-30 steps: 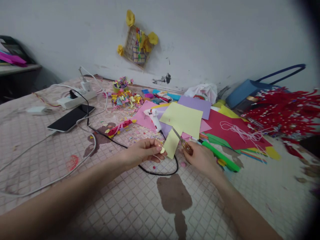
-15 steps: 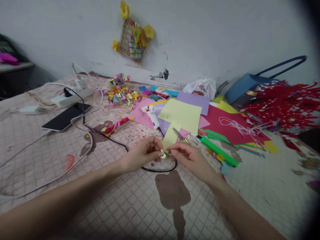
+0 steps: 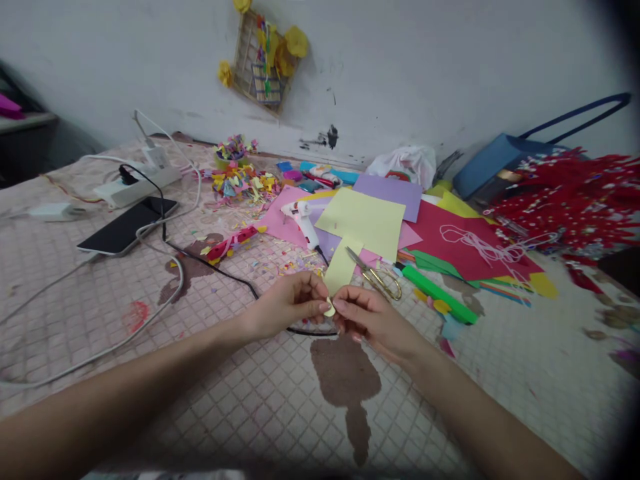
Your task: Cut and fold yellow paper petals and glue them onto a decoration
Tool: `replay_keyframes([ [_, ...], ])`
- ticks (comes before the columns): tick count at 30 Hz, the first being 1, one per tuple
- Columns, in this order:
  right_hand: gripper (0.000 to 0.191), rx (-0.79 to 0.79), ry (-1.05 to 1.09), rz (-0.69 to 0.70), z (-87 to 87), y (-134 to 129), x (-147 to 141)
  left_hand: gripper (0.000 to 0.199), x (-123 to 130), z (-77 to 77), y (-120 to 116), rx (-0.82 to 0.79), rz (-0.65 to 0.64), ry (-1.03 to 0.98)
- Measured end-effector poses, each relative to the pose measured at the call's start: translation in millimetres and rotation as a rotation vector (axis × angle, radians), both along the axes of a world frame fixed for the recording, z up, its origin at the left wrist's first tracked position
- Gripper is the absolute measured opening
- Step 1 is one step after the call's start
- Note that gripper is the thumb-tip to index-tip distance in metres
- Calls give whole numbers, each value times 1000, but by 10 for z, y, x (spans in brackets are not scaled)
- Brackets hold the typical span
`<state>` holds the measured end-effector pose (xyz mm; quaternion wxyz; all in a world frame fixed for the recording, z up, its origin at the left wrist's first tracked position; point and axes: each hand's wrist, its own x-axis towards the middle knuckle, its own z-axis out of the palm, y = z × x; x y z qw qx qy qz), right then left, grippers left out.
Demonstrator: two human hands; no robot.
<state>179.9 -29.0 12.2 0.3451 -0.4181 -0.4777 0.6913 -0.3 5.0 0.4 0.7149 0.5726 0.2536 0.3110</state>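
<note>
Between thumb and fingers, my left hand pinches a small pale yellow paper piece. My right hand meets it from the other side, thumb and fingertips closed on the same piece's edge. Just beyond the fingers lies a pale yellow paper strip. Gold-handled scissors rest beside it, blades pointing away to the left. Farther back is a white glue gun on coloured paper, its black cord running behind my hands.
Pale yellow sheets and a red sheet lie behind. A green stick-like tool is at right, with white string beyond. At left sit a phone, a power strip and paper scraps.
My right hand has moved slightly left and closed in on the small paper piece beside my left fingers. The view has tilted down a little, and the scissors are more fully visible.
</note>
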Motion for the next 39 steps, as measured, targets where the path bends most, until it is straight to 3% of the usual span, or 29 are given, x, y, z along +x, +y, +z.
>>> replay_keyframes([
  [6,14,-120,176,23,-8,-8,11,25,1,25,1,-48,7,-26],
  [18,12,-119,142,8,3,-10,11,22,12,31,-24,37,27,-6],
  [28,15,72,-58,-23,-19,-26,2,28,5,27,-20,-111,28,44],
  [39,14,181,-190,-14,-25,-37,11,24,9,55,-12,-128,11,86],
])
